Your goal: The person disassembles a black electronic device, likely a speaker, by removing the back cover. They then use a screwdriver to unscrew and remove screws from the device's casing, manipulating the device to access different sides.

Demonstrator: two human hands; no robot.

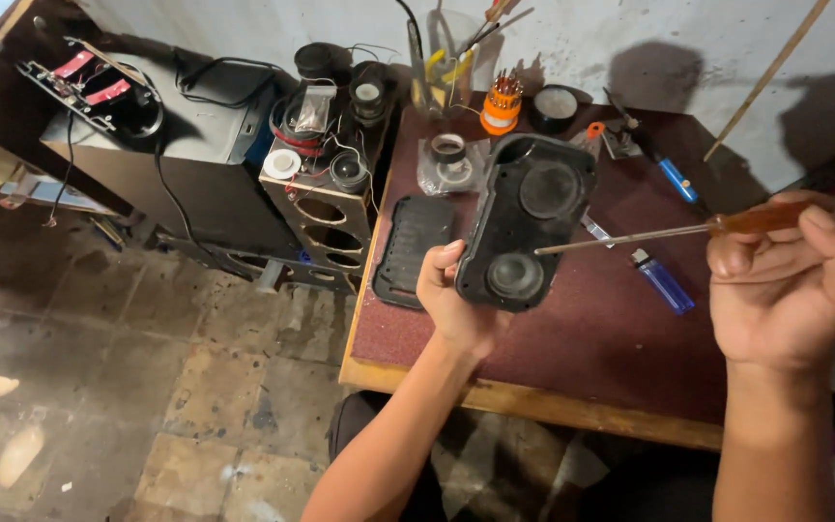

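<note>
The black speaker shell (526,224) stands tilted over the table (572,338), its long axis running away from the person, gripped at its lower near edge by the left hand (456,295). To its right, the right hand (785,280) is clenched on a screwdriver (649,232), whose shaft lies crosswise with the tip just at the shell's right rim.
</note>
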